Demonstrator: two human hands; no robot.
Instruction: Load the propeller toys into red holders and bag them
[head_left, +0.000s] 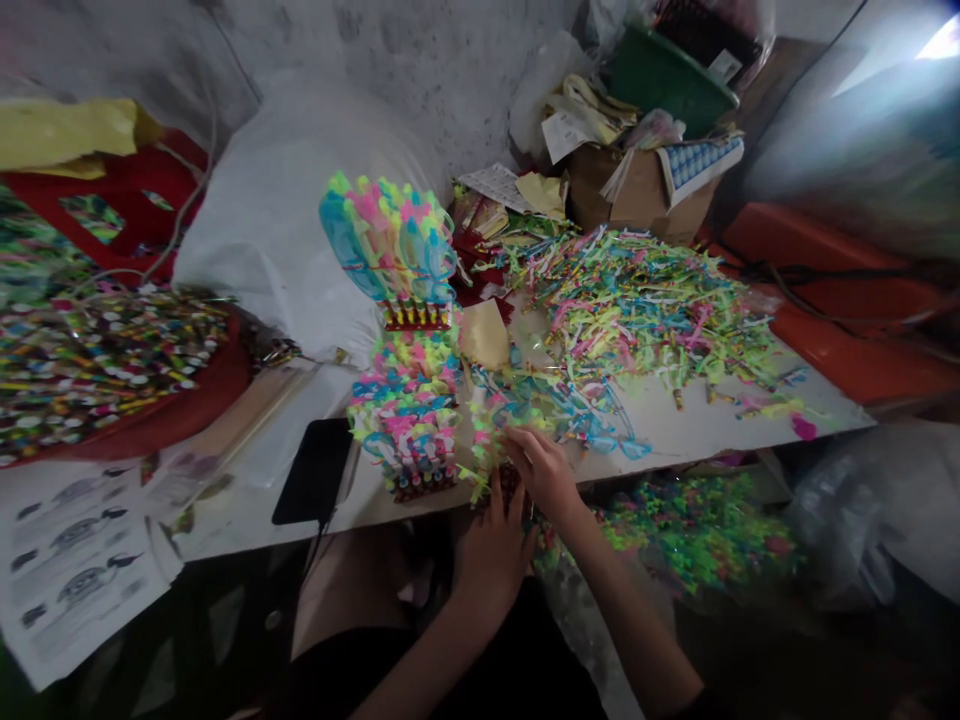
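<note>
At the table's front edge, my left hand (489, 548) grips a small dark red rack (510, 486), two fingers reaching along it and the thumb hidden. Just beyond it my right hand (546, 478) has its fingers closed together at a loose cluster of yellow-green pieces (491, 430); what is between the fingertips is too small to tell. To the left, racks filled with upright colourful plastic sticks (409, 420) stand in rows. Behind them is a taller bundle of blue, pink and green sticks (394, 240) on a red rack (416, 316).
A large heap of loose colourful sticks (645, 300) covers the table's right part. A black phone-like slab (313, 472) lies left, near printed sheets (71, 570). A red basin (232, 370) holds many small pieces. A cardboard box (637, 190) stands behind; a bag of bright pieces (690, 530) sits below right.
</note>
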